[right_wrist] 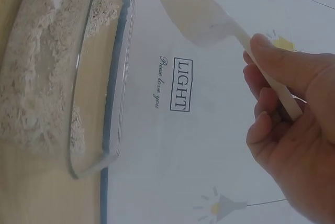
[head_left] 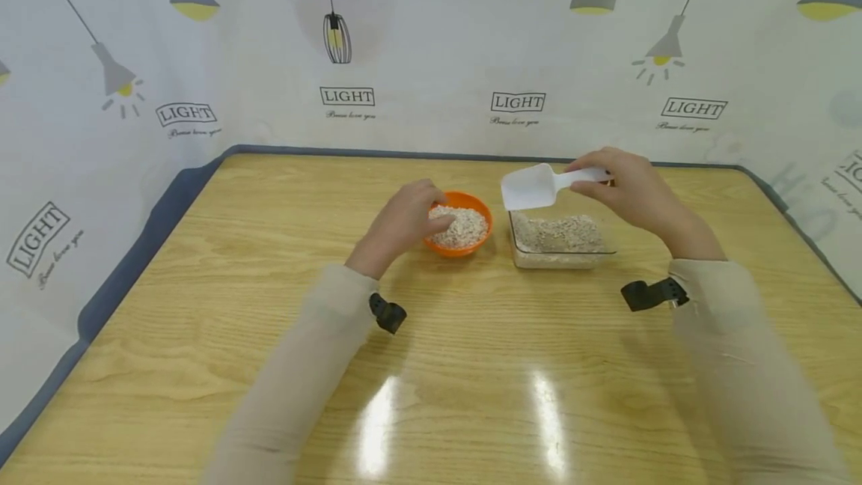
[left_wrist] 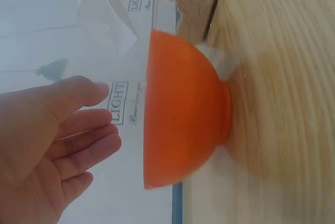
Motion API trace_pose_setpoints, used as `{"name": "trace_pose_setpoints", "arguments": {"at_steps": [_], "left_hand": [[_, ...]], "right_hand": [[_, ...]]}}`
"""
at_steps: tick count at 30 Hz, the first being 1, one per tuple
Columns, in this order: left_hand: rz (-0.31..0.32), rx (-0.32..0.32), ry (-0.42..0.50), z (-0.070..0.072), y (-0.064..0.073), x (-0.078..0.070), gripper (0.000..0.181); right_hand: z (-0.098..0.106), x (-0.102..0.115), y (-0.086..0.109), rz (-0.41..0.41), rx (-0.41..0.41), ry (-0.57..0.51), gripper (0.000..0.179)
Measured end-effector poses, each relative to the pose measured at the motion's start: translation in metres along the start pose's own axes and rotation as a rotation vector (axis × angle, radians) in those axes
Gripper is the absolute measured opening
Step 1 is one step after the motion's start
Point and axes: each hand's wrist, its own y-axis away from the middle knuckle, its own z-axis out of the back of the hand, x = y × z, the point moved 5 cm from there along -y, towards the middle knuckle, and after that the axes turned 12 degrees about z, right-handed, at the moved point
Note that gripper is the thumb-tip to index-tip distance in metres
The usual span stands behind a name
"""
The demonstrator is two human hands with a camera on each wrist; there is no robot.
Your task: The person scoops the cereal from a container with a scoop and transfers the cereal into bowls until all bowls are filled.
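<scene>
My right hand grips the handle of a white scoop above the back left part of a clear rectangular container. Pale oat-like flakes lie in that container. In the right wrist view the fingers curl round the handle, and the scoop's blade points away from the hand. An orange bowl, heaped with similar flakes, stands left of the container. Over the bowl's left side hovers my left hand. The left wrist view shows its fingers loosely bent, apart from the bowl and holding nothing.
Everything stands on a wood-grain table. A pale curtain printed with lamps and the word LIGHT hangs behind and at both sides. Each wrist wears a black strap.
</scene>
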Motion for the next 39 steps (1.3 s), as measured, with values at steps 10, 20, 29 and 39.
{"name": "trace_pose_setpoints", "arguments": {"at_steps": [10,20,29,39], "left_hand": [[-0.049,0.038,-0.022,-0.015,-0.009,-0.031,0.029],[-0.112,0.13,0.006,-0.035,-0.012,-0.058,0.027],[-0.102,0.154,0.01,-0.051,-0.014,-0.066,0.029],[-0.102,0.162,-0.047,-0.056,-0.017,-0.072,0.014]], "right_hand": [[0.01,-0.019,0.022,-0.138,0.115,-0.062,0.038],[0.016,-0.036,0.038,-0.171,0.138,-0.061,0.036],[0.014,-0.044,0.045,-0.199,0.196,-0.087,0.038],[0.0,-0.053,0.05,-0.205,0.225,-0.103,0.036]]}}
